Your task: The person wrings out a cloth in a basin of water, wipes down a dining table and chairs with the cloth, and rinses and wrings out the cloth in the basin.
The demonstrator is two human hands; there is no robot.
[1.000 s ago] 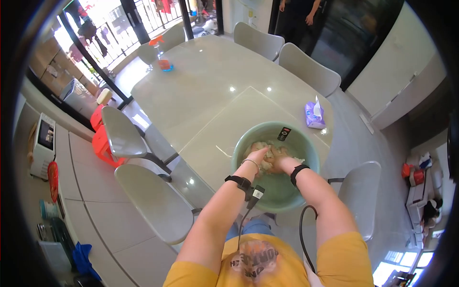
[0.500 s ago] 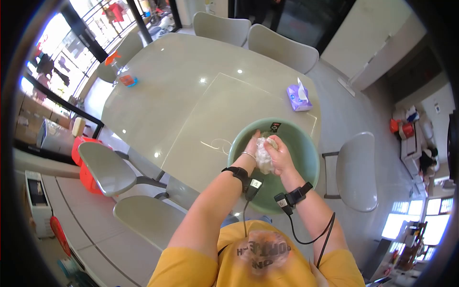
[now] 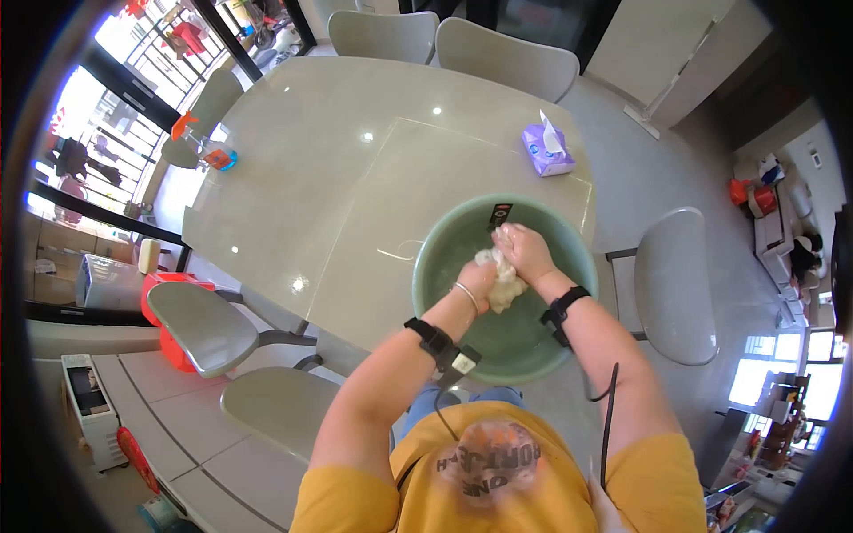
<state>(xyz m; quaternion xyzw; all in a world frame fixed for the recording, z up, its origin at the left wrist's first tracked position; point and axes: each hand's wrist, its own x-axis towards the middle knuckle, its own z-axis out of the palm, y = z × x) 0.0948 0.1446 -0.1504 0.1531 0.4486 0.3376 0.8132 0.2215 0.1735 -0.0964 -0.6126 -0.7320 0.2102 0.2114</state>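
Note:
A round green basin (image 3: pixel 569 240) stands at the table's near right corner, with a dark label on its inner far wall. Inside its outline, both hands grip a crumpled, wet-looking whitish cloth (image 3: pixel 506 293). My left hand (image 3: pixel 476 281) is closed on the cloth's left side. My right hand (image 3: pixel 526 252) is closed over its upper right part, fingers curled. The two hands are close together, and a bunch of cloth hangs out below them. Whether the basin holds water, I cannot tell.
On the glossy table (image 3: pixel 346 195) are a purple tissue pack (image 3: pixel 548 153) beyond the basin and a spray bottle (image 3: pixel 213 153) at the far left. Grey chairs surround it, one (image 3: pixel 677 284) right of the basin. Cables run from the black wrist straps.
My right hand has moved up and turned more over the cloth, while my left hand sits a little lower. The cloth now hangs lower right of my left hand. The camera view has shifted slightly.

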